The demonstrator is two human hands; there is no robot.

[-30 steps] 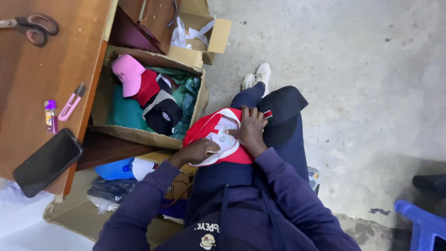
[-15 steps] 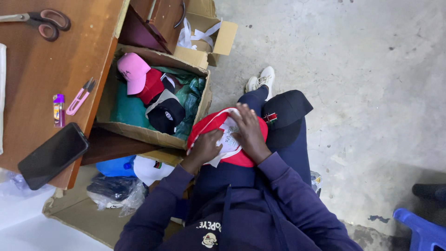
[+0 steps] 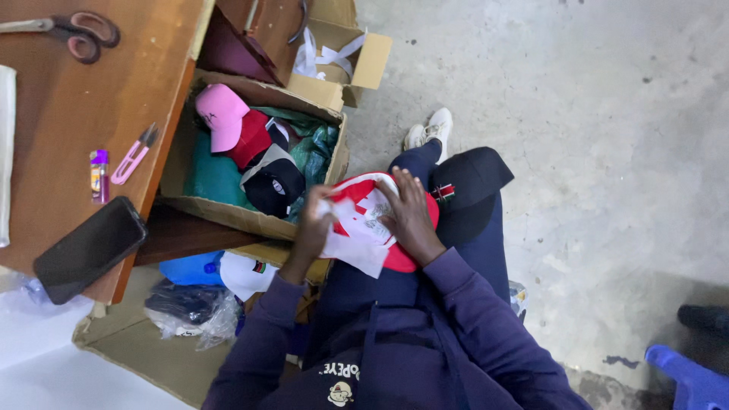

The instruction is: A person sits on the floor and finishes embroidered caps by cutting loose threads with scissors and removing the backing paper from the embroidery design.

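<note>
Compared with half a second earlier, the left hand (image 3: 313,228) had shifted to the near-left edge of the red-and-white cap (image 3: 364,209) on the lap — fingers pinched on it — while the right hand (image 3: 410,216) lay flat across its crown, fingers spread.
</note>
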